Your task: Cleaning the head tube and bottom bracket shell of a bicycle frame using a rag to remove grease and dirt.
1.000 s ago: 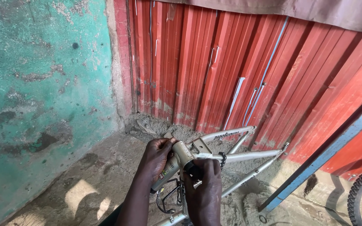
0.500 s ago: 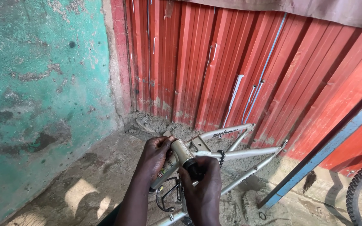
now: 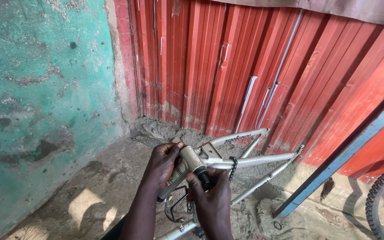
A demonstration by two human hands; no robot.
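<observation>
Silver bicycle frame (image 3: pixel 241 158) lying low before red corrugated sheeting (image 3: pixel 245 66), nearer than a second ago, left hand (image 3: pixel 163 162) curled round its head tube (image 3: pixel 187 164), right hand (image 3: pixel 212 195) fingers pinching the dark fitting (image 3: pixel 204 178) at its end.

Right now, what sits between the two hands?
In the head view, the silver bike frame's head tube lies between them: left hand wraps its side, right hand holds a black part at its lower end.

left hand (image 3: pixel 163 166): bare, no glove, no ring in view
right hand (image 3: pixel 212 200): bare, no glove
forearms: bare, no sleeves or watch showing
clothing: dark green cloth at bottom edge
</observation>
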